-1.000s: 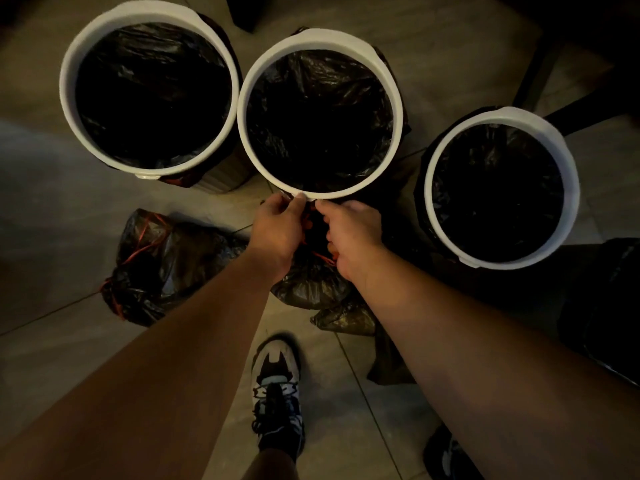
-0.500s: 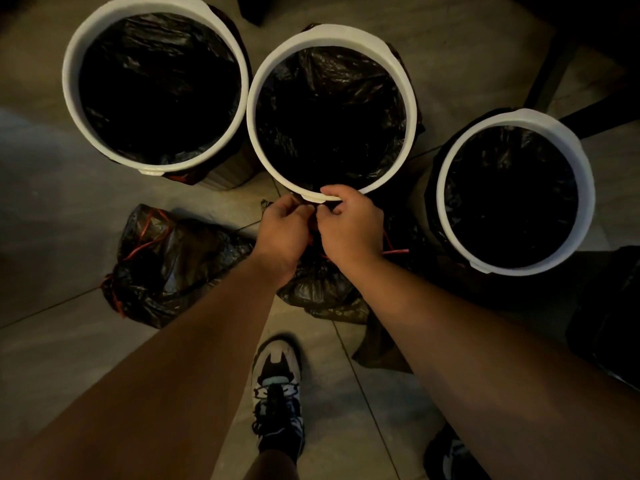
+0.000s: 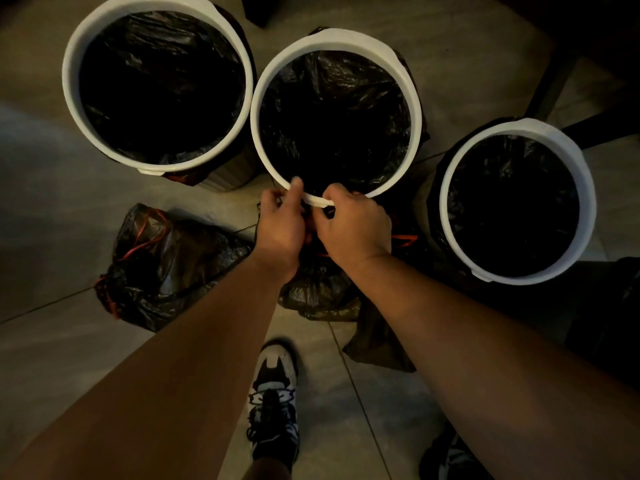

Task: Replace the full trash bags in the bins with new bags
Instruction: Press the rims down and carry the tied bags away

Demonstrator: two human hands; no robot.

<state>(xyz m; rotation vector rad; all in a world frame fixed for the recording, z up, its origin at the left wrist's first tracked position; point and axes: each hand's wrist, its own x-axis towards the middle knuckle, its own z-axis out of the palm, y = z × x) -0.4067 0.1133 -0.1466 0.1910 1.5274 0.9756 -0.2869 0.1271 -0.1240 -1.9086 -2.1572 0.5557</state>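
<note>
Three round bins with white rim rings stand on the floor, each lined with a black bag: a left bin (image 3: 69, 98), a middle bin (image 3: 346, 38) and a right bin (image 3: 588, 202). My left hand (image 3: 278, 226) and my right hand (image 3: 353, 225) meet at the near edge of the middle bin. Both pinch the white ring at its tab, fingers curled over the rim. Below them, a tied full black bag (image 3: 322, 292) with an orange drawstring lies against the bin. Another tied full bag (image 3: 162, 265) lies on the floor at left.
The floor is tiled and dimly lit. My left shoe (image 3: 273, 400) stands near the bottom centre, my right shoe (image 3: 457, 459) at the lower right. Dark furniture legs (image 3: 550, 81) rise at the upper right. A dark mass (image 3: 609, 306) sits at the right edge.
Both hands have moved up from the orange drawstring below the rim to the white ring of the middle bin and closed on it. The view has shifted slightly down.
</note>
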